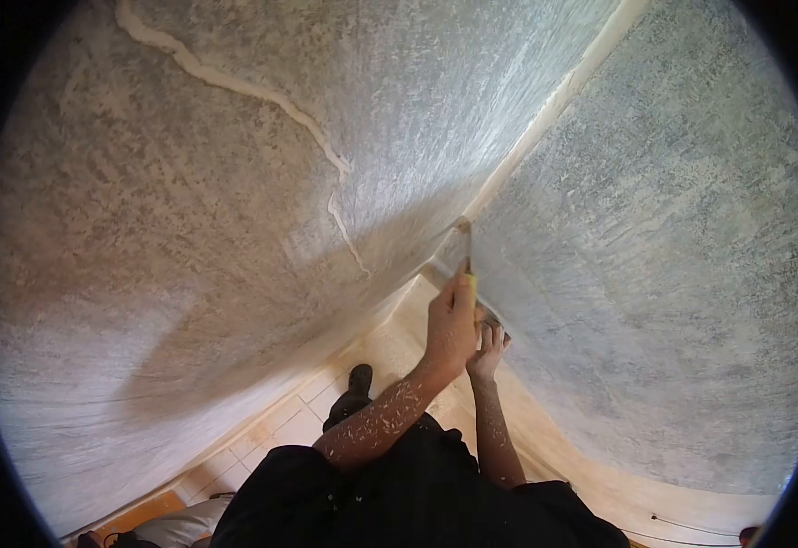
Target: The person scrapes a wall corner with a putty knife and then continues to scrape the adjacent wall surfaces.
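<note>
- Wall (pixel 189 192), left, bore a pale, jagged streak (pixel 280 99).
- Left hand (pixel 452 324) gripped a yellow-handled scraper (pixel 469 265), its blade at the pale corner seam (pixel 545 119).
- Right hand (pixel 486 356), just beside it, had curled fingers; I could not tell what they held.

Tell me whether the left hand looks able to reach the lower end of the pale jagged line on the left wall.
Probably yes: nothing visible stands between the left hand and the pale line's lower end. That hand holds a yellow-handled tool, so the tool would likely touch first.
</note>
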`<control>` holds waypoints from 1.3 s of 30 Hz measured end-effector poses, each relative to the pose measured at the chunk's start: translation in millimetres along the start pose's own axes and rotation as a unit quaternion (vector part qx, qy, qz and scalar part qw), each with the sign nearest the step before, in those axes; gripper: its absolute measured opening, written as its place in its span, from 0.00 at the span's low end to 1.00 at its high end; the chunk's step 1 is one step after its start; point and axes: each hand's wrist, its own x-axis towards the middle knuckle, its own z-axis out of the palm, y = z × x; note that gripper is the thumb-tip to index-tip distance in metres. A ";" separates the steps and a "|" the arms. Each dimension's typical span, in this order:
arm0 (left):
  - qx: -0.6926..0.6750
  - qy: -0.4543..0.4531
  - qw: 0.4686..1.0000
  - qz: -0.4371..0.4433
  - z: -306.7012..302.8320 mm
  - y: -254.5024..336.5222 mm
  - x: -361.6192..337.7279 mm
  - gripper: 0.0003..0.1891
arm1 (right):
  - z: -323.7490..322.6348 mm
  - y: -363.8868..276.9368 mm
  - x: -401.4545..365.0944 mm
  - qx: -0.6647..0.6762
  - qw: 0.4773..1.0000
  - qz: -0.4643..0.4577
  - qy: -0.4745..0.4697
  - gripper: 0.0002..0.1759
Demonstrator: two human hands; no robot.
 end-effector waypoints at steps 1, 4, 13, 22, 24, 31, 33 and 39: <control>-0.034 -0.002 0.999 -0.010 3.1 3.1 -1.6 0.26 | 0.6 1.9 -1.2 -0.005 1.000 0.007 0.001 0.13; -0.145 0.066 0.980 -0.117 -1.0 4.2 20.3 0.24 | 3.5 -0.8 -1.9 -0.011 1.000 0.017 0.003 0.14; -0.128 0.055 0.987 -0.074 7.8 7.1 13.3 0.24 | 5.7 0.9 0.1 0.002 1.000 -0.001 0.020 0.16; -0.136 0.029 0.989 -0.041 27.4 33.1 -9.0 0.25 | 6.9 8.0 -5.2 0.015 1.000 0.015 -0.003 0.17; -0.162 0.024 0.985 -0.050 21.9 50.6 -4.6 0.26 | 8.8 9.1 -6.7 0.039 0.999 0.035 -0.004 0.18; -0.170 0.064 0.979 -0.089 27.0 37.9 5.2 0.25 | 13.5 15.2 -10.4 -0.078 0.996 0.021 -0.035 0.20; -0.170 0.080 0.978 -0.085 24.7 38.3 5.8 0.25 | 5.6 9.3 -9.8 0.074 0.995 0.060 -0.027 0.19; -0.229 0.091 0.963 -0.106 26.3 40.7 8.8 0.24 | 31.8 42.3 -34.9 0.053 0.995 0.067 -0.060 0.17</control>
